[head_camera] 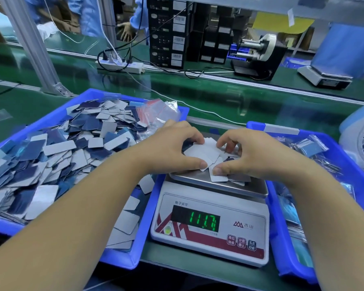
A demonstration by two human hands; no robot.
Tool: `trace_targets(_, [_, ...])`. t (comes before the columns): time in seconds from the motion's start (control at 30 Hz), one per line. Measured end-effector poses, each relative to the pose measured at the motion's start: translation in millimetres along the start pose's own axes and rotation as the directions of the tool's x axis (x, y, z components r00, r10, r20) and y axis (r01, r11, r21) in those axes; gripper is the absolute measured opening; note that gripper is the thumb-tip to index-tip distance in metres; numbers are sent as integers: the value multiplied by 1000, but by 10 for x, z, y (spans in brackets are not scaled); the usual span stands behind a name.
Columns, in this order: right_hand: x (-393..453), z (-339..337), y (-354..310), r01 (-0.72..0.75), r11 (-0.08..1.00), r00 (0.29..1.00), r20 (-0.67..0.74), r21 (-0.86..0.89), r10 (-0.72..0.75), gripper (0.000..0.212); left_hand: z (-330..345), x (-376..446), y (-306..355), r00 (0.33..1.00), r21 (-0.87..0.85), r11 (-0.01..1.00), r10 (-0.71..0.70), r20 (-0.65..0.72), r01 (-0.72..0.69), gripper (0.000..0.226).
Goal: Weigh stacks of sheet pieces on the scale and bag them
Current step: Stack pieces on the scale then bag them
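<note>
Scale [210, 223]: white body, steel-grey pan, green digits on black display, red-and-white stripe pattern on its front panel. Left of scale, blue bin [122, 257] with sheet pieces [59, 147] in white, grey, dark and light blue. Right of scale, second blue bin [282, 234]. Green bench mat [229, 101] behind scale.

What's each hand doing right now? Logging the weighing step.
Left hand: pinching the sheet pieces on the scale.
Right hand: pinching the same pieces.

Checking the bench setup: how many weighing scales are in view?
2. One scale sits in front of the person, between the two blue bins, with both hands gathering sheet pieces on its pan. A second scale stands at the far right, beyond the conveyor. Others may be hidden.
</note>
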State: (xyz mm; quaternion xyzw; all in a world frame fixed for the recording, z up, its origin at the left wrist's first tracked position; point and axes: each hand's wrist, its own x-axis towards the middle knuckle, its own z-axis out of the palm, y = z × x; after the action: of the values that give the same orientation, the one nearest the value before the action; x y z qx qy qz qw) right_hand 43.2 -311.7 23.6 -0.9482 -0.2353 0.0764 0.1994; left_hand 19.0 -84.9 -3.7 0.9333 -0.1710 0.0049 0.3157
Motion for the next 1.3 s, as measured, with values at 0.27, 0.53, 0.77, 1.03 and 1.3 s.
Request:
trace_targets(0.27, [17, 10, 22, -10, 1000, 1000, -2, -3, 10, 60, -9, -12, 23, 998, -170, 985, -28, -58, 17, 39])
trace_targets(0.53, [26, 21, 37, -11, 1000, 1000, -9, 22, 11, 51, -3, 22, 2, 979, -398, 916, -36, -200, -47, 35])
trace_targets(0.77, [43, 42, 82, 3, 998, 999, -33, 56, -1, 46, -85, 30, -26, 955, -579, 811, -105, -277, -78, 30])
trace_targets(1.03, [55, 40, 130, 18, 996, 991, -134, 88, -6, 35, -364, -40, -227, 922, -819, 566, -359, -142, 95, 31])
trace_targets(1.3, [72, 33, 153, -7, 998, 992, -125, 60, 14, 26, -395, -38, -450, 749, -93, 769, -638, -177, 633, 18])
